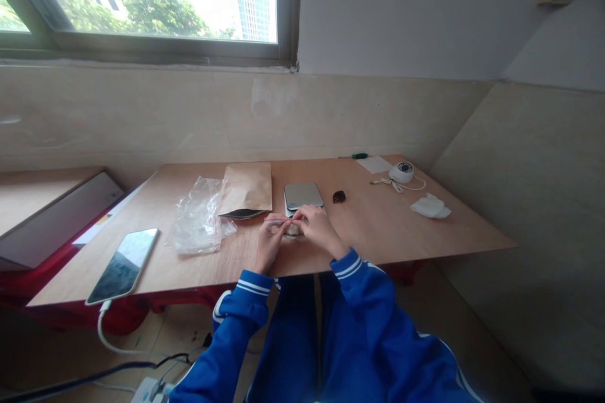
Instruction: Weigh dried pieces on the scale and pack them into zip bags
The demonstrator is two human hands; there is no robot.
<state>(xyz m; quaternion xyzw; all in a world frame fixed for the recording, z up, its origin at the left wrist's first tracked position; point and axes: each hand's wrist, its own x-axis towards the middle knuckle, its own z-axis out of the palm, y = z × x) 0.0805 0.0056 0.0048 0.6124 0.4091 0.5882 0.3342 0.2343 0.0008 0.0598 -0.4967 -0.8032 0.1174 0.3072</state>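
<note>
My left hand [270, 240] and my right hand [319, 230] meet near the table's front edge. Between them is a small clear zip bag [293, 230] with a pink strip along its top and something pale inside. Both hands pinch that strip with thumb and fingers. Just beyond them lies a flat kitchen scale [303, 194], its near edge partly hidden by my right hand. A brown paper pouch [247, 186] lies left of the scale, its dark mouth gaping toward me. Right of the scale sits a small dark brown lump [339, 196] whose kind I cannot make out.
Crumpled clear plastic bags [196, 220] lie at the left, near a phone [123, 264] with a charging cable. On the right are a white dome camera [401, 172] with its cable, a crumpled tissue [430, 206], a paper sheet [375, 164] and a green-handled tool [360, 156].
</note>
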